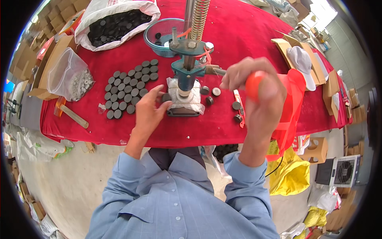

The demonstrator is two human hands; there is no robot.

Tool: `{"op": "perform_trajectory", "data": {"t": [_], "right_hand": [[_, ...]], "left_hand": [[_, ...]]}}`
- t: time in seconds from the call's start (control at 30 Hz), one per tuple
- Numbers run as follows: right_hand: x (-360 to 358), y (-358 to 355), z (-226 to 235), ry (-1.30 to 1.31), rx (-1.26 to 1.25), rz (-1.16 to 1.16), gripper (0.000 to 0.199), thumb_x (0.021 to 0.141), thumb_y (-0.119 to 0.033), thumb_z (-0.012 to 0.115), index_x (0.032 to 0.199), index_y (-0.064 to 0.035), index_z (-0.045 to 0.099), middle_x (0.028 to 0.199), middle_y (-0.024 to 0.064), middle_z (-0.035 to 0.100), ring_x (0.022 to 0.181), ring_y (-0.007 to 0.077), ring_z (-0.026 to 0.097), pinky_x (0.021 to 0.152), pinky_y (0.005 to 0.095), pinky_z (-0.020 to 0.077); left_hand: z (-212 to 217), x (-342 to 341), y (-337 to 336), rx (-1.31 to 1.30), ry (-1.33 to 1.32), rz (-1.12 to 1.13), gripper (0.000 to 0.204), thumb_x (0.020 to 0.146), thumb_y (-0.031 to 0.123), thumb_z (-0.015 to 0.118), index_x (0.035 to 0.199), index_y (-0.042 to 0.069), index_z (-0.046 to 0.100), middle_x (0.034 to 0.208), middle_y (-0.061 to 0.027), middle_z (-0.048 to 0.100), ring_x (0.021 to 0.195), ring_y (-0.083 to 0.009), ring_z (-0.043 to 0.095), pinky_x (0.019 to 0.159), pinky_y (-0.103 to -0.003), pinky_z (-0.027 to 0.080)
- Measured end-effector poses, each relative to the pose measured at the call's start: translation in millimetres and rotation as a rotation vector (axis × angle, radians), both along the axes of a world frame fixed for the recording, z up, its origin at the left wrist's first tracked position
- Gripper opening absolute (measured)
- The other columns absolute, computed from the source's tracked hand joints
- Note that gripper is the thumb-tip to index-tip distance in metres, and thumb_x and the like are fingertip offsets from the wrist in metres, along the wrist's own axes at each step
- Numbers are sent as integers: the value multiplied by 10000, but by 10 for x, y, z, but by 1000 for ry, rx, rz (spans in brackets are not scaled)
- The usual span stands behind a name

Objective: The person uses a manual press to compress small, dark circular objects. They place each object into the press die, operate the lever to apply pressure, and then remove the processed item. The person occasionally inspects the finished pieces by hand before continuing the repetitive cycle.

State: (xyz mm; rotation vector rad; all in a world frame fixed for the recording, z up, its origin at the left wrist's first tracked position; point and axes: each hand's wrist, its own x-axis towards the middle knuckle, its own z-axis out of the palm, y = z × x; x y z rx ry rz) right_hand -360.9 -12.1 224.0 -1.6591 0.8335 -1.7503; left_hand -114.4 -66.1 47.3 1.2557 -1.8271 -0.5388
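Red cloth [246, 24] covers the table; right hand [258, 93] grasps an orange knob [254, 85], left hand [149, 109] open by the press [185, 83].

One hand press [185, 75], one glass bowl [159, 38], roughly thirty arrayed dark discs [129, 89], two sacks [115, 24]

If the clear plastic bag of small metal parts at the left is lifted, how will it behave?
The clear plastic bag would probably sag and change shape, since its film looks thin and crumpled. It is likely heavy for its size, because the metal parts sit packed at its bottom. Its top looks open, so they might spill.
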Motion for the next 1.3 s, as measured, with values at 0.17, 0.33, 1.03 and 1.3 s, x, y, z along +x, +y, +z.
{"op": "perform_trajectory", "data": {"t": [0.17,0.33,1.03,1.3], "right_hand": [[61,-234,316,-100,200,-46,515,1010,-474,563,874,14,655,780,61,635,686,134,616,643,291,526],[43,-203,219,-94,143,-22,510,1004,-467,566,871,19,648,780,66,630,693,146,612,650,307,516],[101,389,-664,73,-224,-19,552,975,-549,625,856,-11,659,829,132,649,886,352,646,785,447,525],[28,-175,231,-80,147,-49,506,982,-467,581,832,12,646,778,72,629,722,180,625,700,342,509]], "left_hand": [[-25,-407,-134,-96,-30,-72,685,770,144,918,1372,71,601,983,-111,745,869,-297,704,771,-431,557],[-18,-491,-145,-113,-31,-41,668,769,148,916,1356,63,608,1021,-116,737,958,-320,695,809,-442,557],[-96,415,-72,63,-140,86,540,806,146,872,1300,30,689,1032,-116,744,876,-289,685,833,-426,550],[38,-373,-78,-60,-113,-57,689,750,152,922,1352,24,610,1010,-111,749,869,-298,693,802,-435,553]]}}
